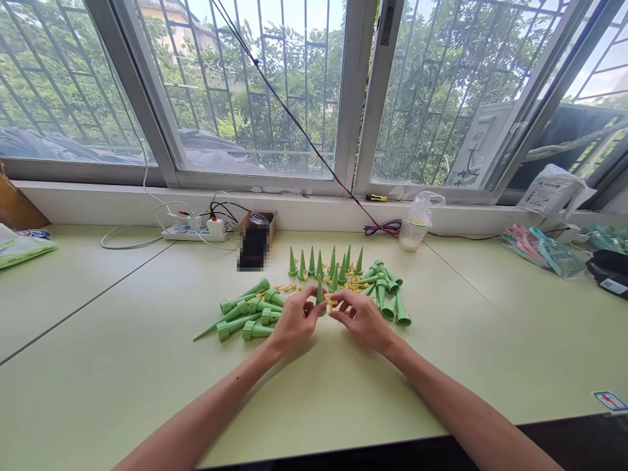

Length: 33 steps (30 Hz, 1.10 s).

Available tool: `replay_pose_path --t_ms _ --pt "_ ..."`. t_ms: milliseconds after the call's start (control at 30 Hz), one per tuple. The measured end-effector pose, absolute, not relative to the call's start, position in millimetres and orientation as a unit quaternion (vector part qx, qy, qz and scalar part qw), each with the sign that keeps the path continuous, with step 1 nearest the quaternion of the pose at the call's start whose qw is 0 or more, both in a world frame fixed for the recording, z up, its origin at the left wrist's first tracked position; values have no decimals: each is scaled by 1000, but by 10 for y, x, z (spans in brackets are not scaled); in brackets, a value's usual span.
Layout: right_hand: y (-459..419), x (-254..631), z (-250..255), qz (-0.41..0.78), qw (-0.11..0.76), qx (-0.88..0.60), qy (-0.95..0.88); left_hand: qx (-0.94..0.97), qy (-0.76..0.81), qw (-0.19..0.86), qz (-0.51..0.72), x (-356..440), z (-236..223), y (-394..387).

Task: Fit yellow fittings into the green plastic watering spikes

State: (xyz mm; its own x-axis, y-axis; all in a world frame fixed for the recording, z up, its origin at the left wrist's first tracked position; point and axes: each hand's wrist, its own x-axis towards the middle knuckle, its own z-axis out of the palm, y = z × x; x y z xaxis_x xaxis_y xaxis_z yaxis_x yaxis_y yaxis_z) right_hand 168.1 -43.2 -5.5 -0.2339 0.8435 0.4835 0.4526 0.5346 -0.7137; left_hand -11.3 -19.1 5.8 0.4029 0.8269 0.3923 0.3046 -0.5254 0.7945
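My left hand point(296, 319) is closed around a green plastic cone-shaped spike point(320, 291), which points upward. Pinched in the fingers of my right hand point(364, 319) is a small yellow plastic valve piece point(331, 301), right beside the spike; whether the two touch I cannot tell. Behind my hands several green spikes point(312, 263) stand upright on the table. More spikes with ribbed caps point(238, 326) lie in a heap by my left hand. To the right, uncapped green cones point(402, 311) are piled up. Small yellow pieces point(354, 281) are scattered between these groups.
The pale green table point(304, 418) runs up to a window ledge. At the back are a power strip point(193, 232) with cables, a small box point(267, 226) with a blurred dark object, and a plastic cup point(413, 234) with a bag. Packaged items point(544, 248) lie far right.
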Motion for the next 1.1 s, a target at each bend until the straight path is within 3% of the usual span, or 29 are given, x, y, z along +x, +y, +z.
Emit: replay_pose_path --t_ms 400,1100 --pt "-434 1687 -84 230 453 -422 -751 768 343 368 397 -138 64 -193" --pt "-431 1690 -95 235 455 -417 -751 799 353 307 377 -132 68 -225"
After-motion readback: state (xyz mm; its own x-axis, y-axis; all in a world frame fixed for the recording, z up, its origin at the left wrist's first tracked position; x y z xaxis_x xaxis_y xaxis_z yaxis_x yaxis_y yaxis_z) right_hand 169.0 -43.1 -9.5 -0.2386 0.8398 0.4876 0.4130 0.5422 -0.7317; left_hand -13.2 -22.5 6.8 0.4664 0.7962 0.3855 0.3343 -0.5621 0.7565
